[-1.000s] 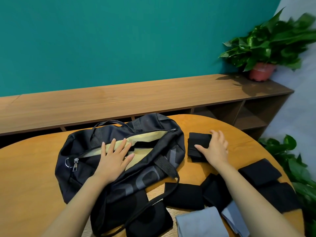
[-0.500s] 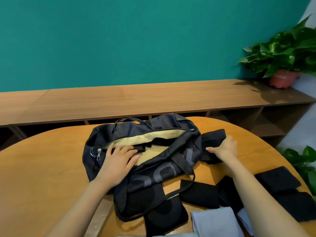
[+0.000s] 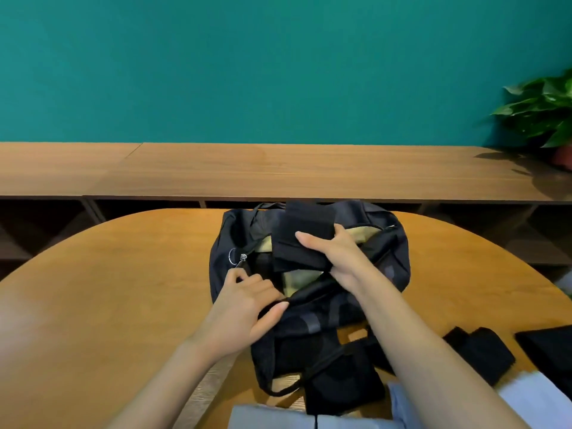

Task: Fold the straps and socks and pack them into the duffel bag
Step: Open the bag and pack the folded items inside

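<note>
Near edge: pale blue cloths (image 3: pixel 272 418) lie folded on the desk (image 3: pixel 108 289) under your forearms, and a flat black folded piece (image 3: pixel 343 388) sits just beside the near end of the bag.
Right side: more dark folded pieces (image 3: pixel 483 354) lie on the desk beyond your right forearm, apart from the bag.
Left hand: your left hand (image 3: pixel 244 308) is at the near lip of the bag's opening, with the fingers curled and the thumb pressed in, pinching the black edge.
Bag: the duffel bag (image 3: pixel 396 243) lies in the middle of the desk. Its zip is open and tan lining shows inside. The zipper pull (image 3: pixel 243 258) hangs just beyond your left knuckles.
Right hand: your right hand (image 3: pixel 337 258) grips the folded black strap (image 3: pixel 306 230), thumb on top and fingers wrapped round its right edge.
Strap: it is held over the bag's open mouth; whether its lower end touches the lining cannot be told.
Far: a long low wooden shelf (image 3: pixel 278 171) runs behind the desk, with a potted plant (image 3: pixel 541 109) at its right end against a teal wall (image 3: pixel 247 63).
</note>
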### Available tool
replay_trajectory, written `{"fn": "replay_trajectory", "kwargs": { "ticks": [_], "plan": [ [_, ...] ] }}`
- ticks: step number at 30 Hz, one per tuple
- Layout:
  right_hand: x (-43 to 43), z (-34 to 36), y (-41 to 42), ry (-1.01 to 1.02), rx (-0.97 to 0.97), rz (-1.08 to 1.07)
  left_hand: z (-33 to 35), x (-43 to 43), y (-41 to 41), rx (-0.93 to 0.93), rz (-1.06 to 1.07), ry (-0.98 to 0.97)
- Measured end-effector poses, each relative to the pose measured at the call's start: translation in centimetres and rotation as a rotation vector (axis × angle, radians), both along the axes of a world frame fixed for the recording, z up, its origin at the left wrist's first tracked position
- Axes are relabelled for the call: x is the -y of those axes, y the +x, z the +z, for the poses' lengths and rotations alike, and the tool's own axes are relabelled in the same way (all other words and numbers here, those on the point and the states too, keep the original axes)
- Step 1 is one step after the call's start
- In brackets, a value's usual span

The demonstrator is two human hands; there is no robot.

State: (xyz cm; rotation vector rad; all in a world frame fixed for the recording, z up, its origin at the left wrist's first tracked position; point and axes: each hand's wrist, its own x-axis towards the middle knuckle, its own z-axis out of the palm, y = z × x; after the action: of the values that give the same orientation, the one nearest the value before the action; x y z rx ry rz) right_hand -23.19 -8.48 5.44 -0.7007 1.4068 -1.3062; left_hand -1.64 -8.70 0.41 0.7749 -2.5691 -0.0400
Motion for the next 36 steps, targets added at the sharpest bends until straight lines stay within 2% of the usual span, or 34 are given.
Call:
{"fn": "replay_trajectory", "kwargs": {
  "ticks": [2,4,6,9,12,14,15,17,19,20,22,23,24,26,30,33,36],
  "plan": [
    [1.6,-2.2,1.1,0.089,-0.01,0.147,0.4,-0.3,0.5,-0.031,-0.03,0.004],
    [2.6,-4.1,1.5,0.201,-0.23,0.282,0.5,-0.3,0.8,-0.031,-0.057,0.013],
    [3.0,-5.1,1.0,0.311,-0.428,0.302,0.8,-0.1,0.8,-0.055,-0.057,0.029],
    [3.1,-5.4,-1.3,0.388,-0.542,0.286,2.0,0.9,-0.1,-0.099,-0.03,0.052],
    [2.4,-6.4,-3.6,0.394,-0.608,0.261,3.1,1.9,-1.8,-0.14,-0.019,0.067],
    [1.5,-6.5,-2.7,0.304,-0.612,0.381,3.3,2.8,-3.6,-0.124,-0.018,0.082],
    [1.2,-6.8,-2.0,0.232,-0.68,0.447,3.2,3.2,-4.7,-0.099,-0.018,0.104],
    [0.8,-6.6,-0.9,0.175,-1.008,0.48,2.6,3.9,-6.7,-0.034,-0.02,0.139],
    [0.1,-5.0,-1.5,0.183,-1.436,0.344,1.4,4.7,-8.0,0.04,-0.031,0.101],
    [-0.8,-4.0,-2.4,0.097,-1.59,0.252,0.8,5.0,-8.6,0.08,-0.044,0.076],
    [-2.6,-3.7,-5.1,-0.107,-1.78,0.109,-0.2,5.3,-9.4,0.212,-0.074,0.099],
    [-3.4,-4.1,-6.4,-0.137,-1.843,0.08,-0.7,5.3,-9.7,0.284,-0.1,0.138],
    [-3.9,-4.7,-7.5,-0.086,-1.876,0.125,-1.1,5.4,-10.1,0.345,-0.133,0.182],
    [-4.3,-6.4,-9.0,0.148,-1.824,0.324,-1.8,5.7,-10.6,0.427,-0.183,0.215],
    [-4.0,-8.3,-10.4,0.403,-1.796,0.449,-2.5,7.0,-8.8,0.386,-0.1,0.111],
    [-3.7,-8.4,-10.3,0.421,-1.743,0.496,-2.4,8.0,-6.4,0.363,-0.05,0.096],
    [-3.1,-6.7,-10.7,0.29,-1.639,0.603,-2.0,8.7,-5.1,0.357,0.004,0.151]
  ]
}}
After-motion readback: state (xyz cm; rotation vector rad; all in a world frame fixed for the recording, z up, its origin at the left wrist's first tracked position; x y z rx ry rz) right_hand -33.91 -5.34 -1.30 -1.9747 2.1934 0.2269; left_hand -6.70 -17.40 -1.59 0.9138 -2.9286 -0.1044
